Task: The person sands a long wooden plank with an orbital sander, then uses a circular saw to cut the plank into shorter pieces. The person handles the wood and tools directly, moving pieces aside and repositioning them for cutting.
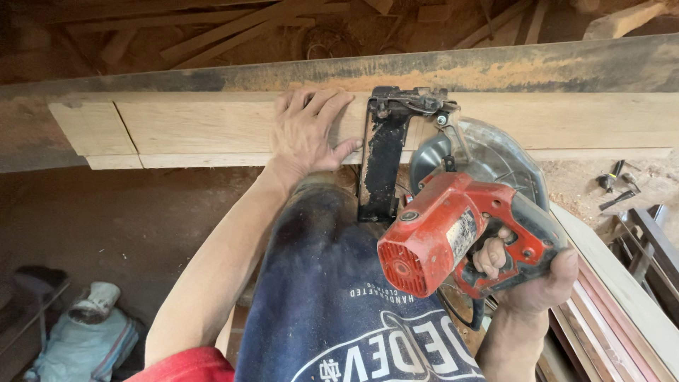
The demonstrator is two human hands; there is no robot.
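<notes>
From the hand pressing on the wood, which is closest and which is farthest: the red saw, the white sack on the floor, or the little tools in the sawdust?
Measured from the left hand flat on the pale wooden plank:
1. Red circular saw, just to its right, held by the right hand.
2. White and blue sack, down on the floor at lower left.
3. Small dark metal tools, far right in the sawdust.

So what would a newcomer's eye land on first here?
The red circular saw at centre right, gripped by the right hand, its black base plate resting on the pale plank. Next, the left hand pressed flat on that plank just left of the saw. The plank lies across a dark sawdust-coated beam at the top.
</notes>
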